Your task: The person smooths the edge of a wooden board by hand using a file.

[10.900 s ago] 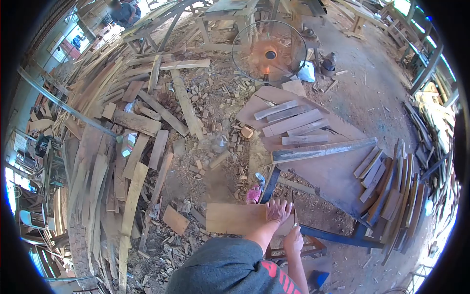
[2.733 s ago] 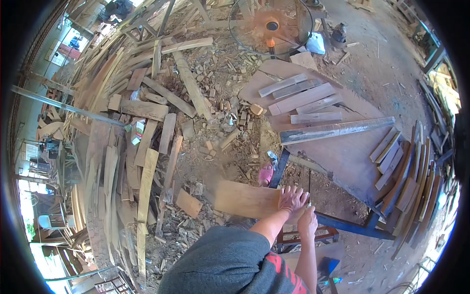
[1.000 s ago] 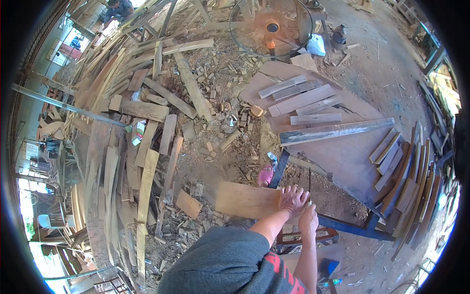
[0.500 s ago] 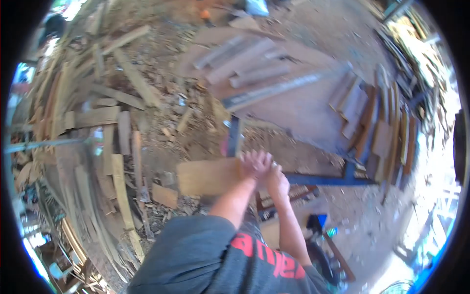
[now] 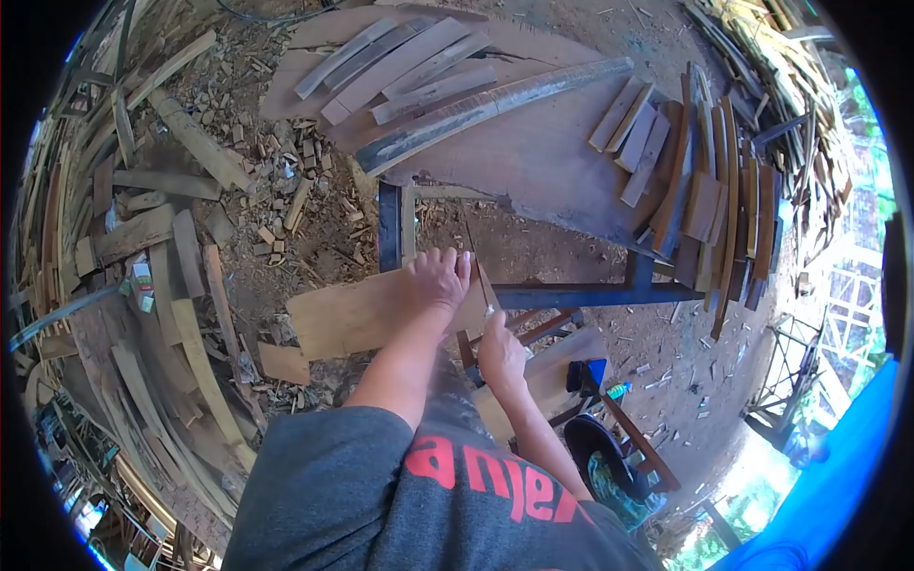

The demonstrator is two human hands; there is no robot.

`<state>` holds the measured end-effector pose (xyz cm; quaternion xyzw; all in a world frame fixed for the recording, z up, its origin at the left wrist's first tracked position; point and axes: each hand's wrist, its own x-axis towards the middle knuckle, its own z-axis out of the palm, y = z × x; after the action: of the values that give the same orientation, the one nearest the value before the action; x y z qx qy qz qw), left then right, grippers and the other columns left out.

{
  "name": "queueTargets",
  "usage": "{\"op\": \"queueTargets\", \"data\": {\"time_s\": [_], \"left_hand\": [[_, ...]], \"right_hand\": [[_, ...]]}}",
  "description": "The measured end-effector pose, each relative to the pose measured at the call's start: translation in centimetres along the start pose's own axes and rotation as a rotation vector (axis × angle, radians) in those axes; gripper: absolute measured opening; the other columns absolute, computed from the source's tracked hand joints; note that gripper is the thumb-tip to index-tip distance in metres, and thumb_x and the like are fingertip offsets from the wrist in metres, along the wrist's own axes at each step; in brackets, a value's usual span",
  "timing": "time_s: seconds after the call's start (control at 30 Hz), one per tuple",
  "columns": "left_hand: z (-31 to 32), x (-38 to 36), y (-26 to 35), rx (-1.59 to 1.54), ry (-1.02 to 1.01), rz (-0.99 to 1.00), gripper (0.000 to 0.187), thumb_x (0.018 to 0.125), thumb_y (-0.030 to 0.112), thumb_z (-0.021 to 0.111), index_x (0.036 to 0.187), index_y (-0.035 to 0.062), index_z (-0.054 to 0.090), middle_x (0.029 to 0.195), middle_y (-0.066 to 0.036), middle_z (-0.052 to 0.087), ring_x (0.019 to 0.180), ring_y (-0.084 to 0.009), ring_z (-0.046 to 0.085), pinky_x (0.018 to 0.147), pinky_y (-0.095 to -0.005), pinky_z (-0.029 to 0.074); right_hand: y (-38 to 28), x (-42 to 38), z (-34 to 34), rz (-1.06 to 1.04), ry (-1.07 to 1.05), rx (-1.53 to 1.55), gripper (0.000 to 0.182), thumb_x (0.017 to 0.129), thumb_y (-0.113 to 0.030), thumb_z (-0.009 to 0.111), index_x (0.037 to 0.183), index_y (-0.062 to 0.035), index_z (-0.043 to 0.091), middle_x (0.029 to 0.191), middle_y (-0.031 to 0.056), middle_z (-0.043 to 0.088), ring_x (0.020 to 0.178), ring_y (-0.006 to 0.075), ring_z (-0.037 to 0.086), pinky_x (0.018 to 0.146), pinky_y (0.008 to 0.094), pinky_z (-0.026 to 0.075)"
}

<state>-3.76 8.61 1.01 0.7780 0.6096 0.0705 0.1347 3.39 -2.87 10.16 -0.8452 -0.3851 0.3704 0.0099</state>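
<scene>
A pale wooden board (image 5: 347, 319) lies across the frame's near corner, its right end under my left hand (image 5: 438, 279). That hand grips the board, its fingers over the far edge. My right hand (image 5: 502, 354) is closed round the handle of a handsaw (image 5: 484, 285). The thin blade points away from me, beside the board's right end, just right of my left fingers. Whether the teeth touch the wood is too fine to tell.
A dark metal frame (image 5: 571, 296) runs to the right of the board. Beyond lies a large plywood sheet (image 5: 562, 181) bearing a long beam (image 5: 495, 109), several planks and a stack of curved strips (image 5: 724, 205). Scrap timber (image 5: 143, 381) is piled at left. A black round seat (image 5: 598, 449) stands near my right.
My right hand has drawn back toward me, away from my left hand, and the saw blade now shows between them. The whole view has shifted and is sharper.
</scene>
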Motion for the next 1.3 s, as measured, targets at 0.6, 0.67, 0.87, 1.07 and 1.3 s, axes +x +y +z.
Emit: {"op": "queueTargets", "data": {"time_s": [0.6, 0.67, 0.87, 1.07, 1.3], "left_hand": [[0.4, 0.1, 0.1, 0.026, 0.029, -0.022, 0.032, 0.092, 0.042, 0.048, 0.082, 0.0151, 0.062, 0.089, -0.007, 0.061, 0.093, -0.0273, 0.055, 0.090, -0.0478, 0.035], [0.3, -0.1, -0.1, 0.030, 0.021, -0.019, 0.032, 0.092, 0.042, 0.048, 0.082, 0.0152, 0.062, 0.089, -0.007, 0.061, 0.093, -0.0273, 0.055, 0.090, -0.0480, 0.035], [0.1, -0.2, 0.0, 0.004, -0.015, -0.035, 0.033, 0.092, 0.043, 0.047, 0.086, 0.0150, 0.063, 0.089, -0.008, 0.061, 0.095, -0.0276, 0.054, 0.091, -0.0481, 0.034], [0.3, 0.0, 0.1, 0.011, -0.012, -0.049, 0.033, 0.092, 0.043, 0.047, 0.085, 0.0145, 0.063, 0.090, -0.008, 0.061, 0.095, -0.0278, 0.054, 0.091, -0.0475, 0.034], [0.4, 0.7, 0.5, 0.025, 0.038, -0.090, 0.034, 0.093, 0.043, 0.046, 0.084, 0.0148, 0.064, 0.090, -0.008, 0.063, 0.096, -0.0281, 0.055, 0.088, -0.0470, 0.035]], "right_hand": [[-1.3, 3.9, 0.1, -0.130, 0.123, 0.008, 0.011, 0.090, -0.008, 0.043, 0.100, -0.0019, 0.042, 0.077, 0.0269, 0.064, 0.075, 0.0448, 0.065, 0.065, 0.0531, 0.051], [-1.0, 3.7, 0.4, -0.145, 0.124, 0.038, 0.013, 0.090, -0.008, 0.042, 0.101, -0.0019, 0.042, 0.077, 0.0275, 0.064, 0.076, 0.0451, 0.065, 0.065, 0.0530, 0.051], [0.3, 0.3, 0.5, -0.019, 0.034, -0.011, 0.018, 0.089, -0.008, 0.042, 0.105, -0.0009, 0.042, 0.076, 0.0282, 0.064, 0.077, 0.0452, 0.065, 0.067, 0.0535, 0.050], [-0.2, 2.3, 0.3, -0.141, 0.146, 0.038, 0.017, 0.088, -0.007, 0.043, 0.104, -0.0007, 0.043, 0.075, 0.0272, 0.064, 0.073, 0.0440, 0.065, 0.066, 0.0525, 0.051], [0.3, 0.3, 0.1, -0.020, 0.092, -0.051, 0.010, 0.091, -0.009, 0.047, 0.098, -0.0018, 0.044, 0.076, 0.0246, 0.066, 0.071, 0.0404, 0.067, 0.061, 0.0491, 0.054]]}}
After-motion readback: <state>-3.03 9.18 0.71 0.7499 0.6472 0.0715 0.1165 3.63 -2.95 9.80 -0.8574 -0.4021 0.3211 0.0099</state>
